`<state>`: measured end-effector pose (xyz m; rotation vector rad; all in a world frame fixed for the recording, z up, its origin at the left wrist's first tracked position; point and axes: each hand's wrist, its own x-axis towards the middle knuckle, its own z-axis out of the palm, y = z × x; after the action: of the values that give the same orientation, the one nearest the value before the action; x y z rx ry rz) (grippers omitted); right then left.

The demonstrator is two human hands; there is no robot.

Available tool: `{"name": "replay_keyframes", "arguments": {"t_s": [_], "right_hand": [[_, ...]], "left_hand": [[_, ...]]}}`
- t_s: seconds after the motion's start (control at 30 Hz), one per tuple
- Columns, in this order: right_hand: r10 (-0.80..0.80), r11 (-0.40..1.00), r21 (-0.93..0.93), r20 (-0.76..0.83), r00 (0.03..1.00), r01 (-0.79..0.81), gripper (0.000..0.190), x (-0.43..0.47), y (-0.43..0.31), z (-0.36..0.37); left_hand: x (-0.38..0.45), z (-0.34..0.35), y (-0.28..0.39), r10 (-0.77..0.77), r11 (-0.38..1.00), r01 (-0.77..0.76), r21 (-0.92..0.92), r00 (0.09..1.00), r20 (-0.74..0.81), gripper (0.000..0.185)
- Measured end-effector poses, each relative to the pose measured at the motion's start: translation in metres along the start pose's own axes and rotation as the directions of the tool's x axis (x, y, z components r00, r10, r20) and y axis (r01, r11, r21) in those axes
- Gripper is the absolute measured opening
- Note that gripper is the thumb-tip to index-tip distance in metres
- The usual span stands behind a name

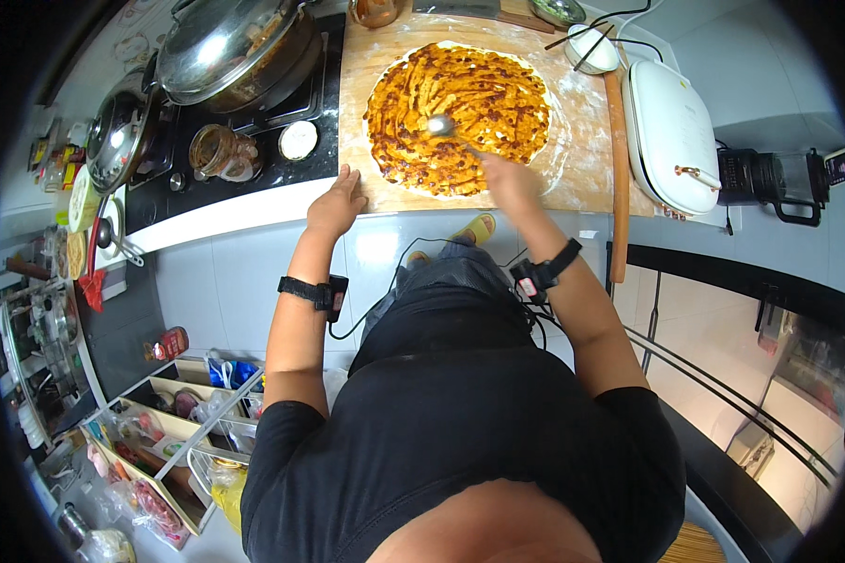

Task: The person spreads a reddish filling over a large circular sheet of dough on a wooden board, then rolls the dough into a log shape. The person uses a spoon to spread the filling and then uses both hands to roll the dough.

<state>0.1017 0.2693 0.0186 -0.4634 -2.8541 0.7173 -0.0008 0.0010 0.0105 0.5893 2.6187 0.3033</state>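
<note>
A large round sheet of dough lies on the floured wooden board, coated with orange-brown sauce that has dark red bits in it. Thin pale dough shows around its rim. My right hand grips a metal spoon, whose bowl rests on or just over the sauce left of the middle; motion blurs it slightly. My left hand holds nothing and lies, fingers extended, at the board's near left corner. An uncovered glass jar with sauce-smeared walls stands on the black cooktop, beside a round white lid.
A large lidded pan and a smaller glass-lidded pan occupy the cooktop. Behind the dough lie a cleaver and a white bowl with dark chopsticks across it. A long rolling pin borders the right side, beside a white electric cooker.
</note>
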Motion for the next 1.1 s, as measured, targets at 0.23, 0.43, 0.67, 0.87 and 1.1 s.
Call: {"name": "replay_keyframes", "arguments": {"t_s": [0.23,0.43,0.67,0.87,1.1], "right_hand": [[0.147,0.980,-0.134,0.007,0.989,-0.145,0.021,-0.028,0.049,-0.022],[0.280,0.935,-0.145,-0.256,0.925,-0.323,0.022,-0.033,0.055,-0.027],[0.244,0.963,-0.074,-0.167,0.955,-0.259,0.024,-0.029,0.063,-0.020],[0.107,0.994,-0.021,0.025,0.994,-0.107,0.023,-0.021,0.069,-0.025],[-0.150,0.964,0.177,-0.252,0.956,0.198,0.021,-0.011,0.016,-0.006]], "left_hand": [[-0.002,0.002,-0.001,0.005,0.998,-0.005,-0.061,1.000,-0.010,0.052],[-0.001,-0.002,-0.001,0.018,0.999,-0.018,-0.042,1.000,-0.003,0.052],[-0.001,-0.001,-0.002,0.025,0.999,-0.025,-0.032,1.000,-0.007,0.052],[0.000,0.002,-0.003,0.041,0.999,-0.041,-0.007,0.998,-0.041,0.052],[0.000,0.004,-0.003,0.022,1.000,-0.022,0.001,0.999,-0.032,0.051]]}}
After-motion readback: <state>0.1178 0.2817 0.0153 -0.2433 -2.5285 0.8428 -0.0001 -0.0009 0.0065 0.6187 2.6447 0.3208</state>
